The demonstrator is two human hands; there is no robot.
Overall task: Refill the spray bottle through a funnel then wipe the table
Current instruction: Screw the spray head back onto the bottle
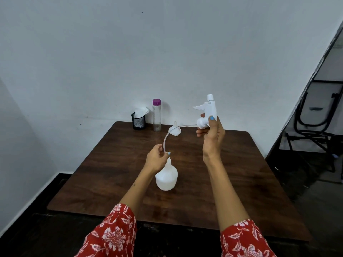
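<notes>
Against the bare wall, we hold the spray head [207, 112] gripped in our right hand [211, 134] above the table [232, 164] while our left hand [156, 158] pinches its tube [166, 140] at the spray bottle [166, 176] neck, so next we likely fetch the funnel [174, 129] just behind the bottle.

You've got red sleeves [115, 232] w/ white floral print, blue nails [212, 118]. Bottle [166, 178] translucent white, sprayer [208, 110] white. Table [232, 175] dark brown woodgrain. At 12 o'clock: clear flask [157, 117], purple cap [156, 102]; black mesh cup [138, 121].

Dim, flat indoor light, soft shadows, slight overall blur, wide-angle bending at edges.
</notes>
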